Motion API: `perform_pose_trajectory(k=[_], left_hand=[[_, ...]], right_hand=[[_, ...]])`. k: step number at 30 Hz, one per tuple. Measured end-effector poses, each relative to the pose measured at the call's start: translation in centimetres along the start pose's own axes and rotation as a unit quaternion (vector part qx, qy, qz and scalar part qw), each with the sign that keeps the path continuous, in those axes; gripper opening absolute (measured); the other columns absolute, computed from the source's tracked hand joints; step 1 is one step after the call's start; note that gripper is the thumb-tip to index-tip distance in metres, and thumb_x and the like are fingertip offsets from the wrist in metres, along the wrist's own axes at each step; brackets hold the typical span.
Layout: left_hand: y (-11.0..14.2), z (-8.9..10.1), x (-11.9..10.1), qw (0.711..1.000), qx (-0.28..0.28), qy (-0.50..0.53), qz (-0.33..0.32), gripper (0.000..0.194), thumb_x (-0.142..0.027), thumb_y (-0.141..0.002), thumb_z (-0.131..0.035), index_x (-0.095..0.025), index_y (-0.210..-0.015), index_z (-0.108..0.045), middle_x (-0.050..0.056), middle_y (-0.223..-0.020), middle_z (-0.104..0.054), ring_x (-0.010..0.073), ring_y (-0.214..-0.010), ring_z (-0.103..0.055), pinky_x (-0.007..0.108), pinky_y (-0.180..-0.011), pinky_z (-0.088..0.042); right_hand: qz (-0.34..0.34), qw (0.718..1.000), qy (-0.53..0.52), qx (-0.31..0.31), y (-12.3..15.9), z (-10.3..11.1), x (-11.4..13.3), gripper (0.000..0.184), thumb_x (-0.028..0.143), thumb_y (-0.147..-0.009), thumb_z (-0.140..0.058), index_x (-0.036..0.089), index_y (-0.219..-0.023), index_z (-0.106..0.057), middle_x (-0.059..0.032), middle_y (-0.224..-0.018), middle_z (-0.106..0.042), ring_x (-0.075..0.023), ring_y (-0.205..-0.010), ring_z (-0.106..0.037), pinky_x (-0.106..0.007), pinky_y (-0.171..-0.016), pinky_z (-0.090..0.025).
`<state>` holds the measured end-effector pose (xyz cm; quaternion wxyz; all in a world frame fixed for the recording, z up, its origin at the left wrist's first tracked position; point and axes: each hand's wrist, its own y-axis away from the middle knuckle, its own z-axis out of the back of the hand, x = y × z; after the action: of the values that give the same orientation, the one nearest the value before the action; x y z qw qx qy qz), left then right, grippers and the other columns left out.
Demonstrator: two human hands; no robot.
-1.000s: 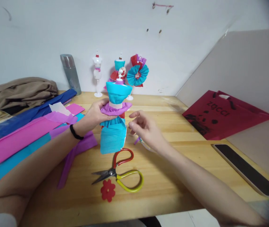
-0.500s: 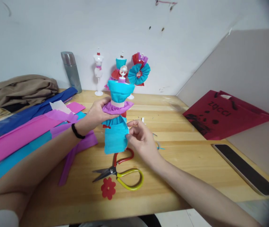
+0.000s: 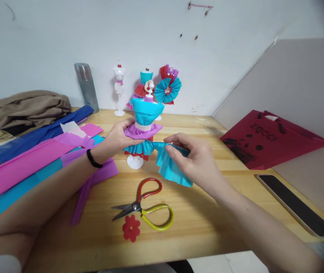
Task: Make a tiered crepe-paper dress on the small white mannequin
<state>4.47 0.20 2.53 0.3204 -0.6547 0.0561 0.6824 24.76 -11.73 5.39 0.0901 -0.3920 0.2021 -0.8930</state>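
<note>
My left hand (image 3: 122, 134) is closed around the waist of a small dress form (image 3: 147, 112), which wears a turquoise top, a purple ruffle and tiered turquoise and red ruffles. The form's white round base (image 3: 135, 162) shows beneath the skirt. To its right, my right hand (image 3: 190, 155) pinches the upper edge of a turquoise crepe paper strip (image 3: 172, 167) between thumb and fingers. The strip runs from the gathered ruffle by my left hand and hangs loose at its other end. Below lie scissors (image 3: 136, 206) with red and yellow handles, blades apart, beside a red flower cutout (image 3: 131, 228).
Crepe paper rolls (image 3: 28, 163) and purple scraps lie at the left, near a brown cloth (image 3: 31, 110) and a leaning bottle (image 3: 86, 87). More dress forms (image 3: 119, 87) stand by the wall. A red paper bag (image 3: 272, 138) and a phone (image 3: 295, 204) are at the right.
My right hand has moved right and slightly up, drawing the hanging turquoise strip out sideways. The dress form's base has come into view. My left hand keeps its grip.
</note>
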Motion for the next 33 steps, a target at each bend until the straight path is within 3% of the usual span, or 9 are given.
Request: perform_pose_trajectory(k=[7, 13, 18, 28, 33], left_hand=[[0.0, -0.1, -0.2, 1.000, 0.004, 0.012, 0.002, 0.057, -0.039, -0.063, -0.091, -0.017, -0.109, -0.067, 0.010, -0.117, -0.075, 0.0337, -0.111, -0.069, 0.046, -0.096, -0.058], [-0.1, -0.1, -0.2, 1.000, 0.001, 0.007, 0.008, 0.060, -0.043, -0.060, -0.092, -0.017, -0.107, -0.067, 0.010, -0.115, -0.075, 0.0362, -0.115, -0.068, 0.049, -0.100, -0.056], [-0.2, 0.1, -0.1, 1.000, 0.009, 0.020, 0.003, 0.058, -0.041, -0.061, -0.092, -0.018, -0.108, -0.068, 0.009, -0.115, -0.076, 0.0351, -0.113, -0.069, 0.048, -0.097, -0.058], [-0.1, 0.3, -0.2, 0.999, 0.038, 0.028, 0.006, 0.057, -0.035, -0.062, -0.091, -0.018, -0.112, -0.067, 0.009, -0.114, -0.076, 0.0332, -0.111, -0.070, 0.045, -0.094, -0.059], [-0.2, 0.3, -0.1, 0.998, 0.041, 0.042, 0.011, 0.056, -0.034, -0.061, -0.092, -0.018, -0.108, -0.067, 0.007, -0.109, -0.077, 0.0348, -0.110, -0.069, 0.047, -0.095, -0.058]], right_hand=[[0.060, 0.995, 0.078, -0.017, -1.8, 0.4, 0.1, 0.010, 0.025, -0.082, -0.061, 0.022, -0.084, -0.071, -0.0050, -0.072, -0.072, -0.0220, -0.063, -0.065, -0.035, -0.060, -0.046], [0.071, 0.992, 0.105, -0.008, -3.0, 0.8, 0.6, 0.006, 0.021, -0.079, -0.064, 0.023, -0.081, -0.070, -0.0033, -0.067, -0.070, -0.0206, -0.060, -0.062, -0.033, -0.057, -0.042], [0.031, 0.992, 0.117, 0.038, -3.9, 1.0, 0.4, 0.006, 0.023, -0.077, -0.071, 0.022, -0.073, -0.067, -0.0042, -0.069, -0.070, -0.0199, -0.060, -0.059, -0.032, -0.056, -0.039], [0.009, 0.990, -0.023, 0.136, -5.7, 1.6, 0.5, 0.019, 0.021, -0.074, -0.066, 0.020, -0.057, -0.057, 0.0006, -0.055, -0.058, -0.0125, -0.052, -0.050, -0.027, -0.050, -0.038], [0.003, 0.981, -0.036, 0.190, -6.6, 2.0, 0.1, 0.021, 0.027, -0.074, -0.068, 0.020, -0.057, -0.057, 0.0024, -0.052, -0.055, -0.0108, -0.048, -0.047, -0.025, -0.046, -0.036]])
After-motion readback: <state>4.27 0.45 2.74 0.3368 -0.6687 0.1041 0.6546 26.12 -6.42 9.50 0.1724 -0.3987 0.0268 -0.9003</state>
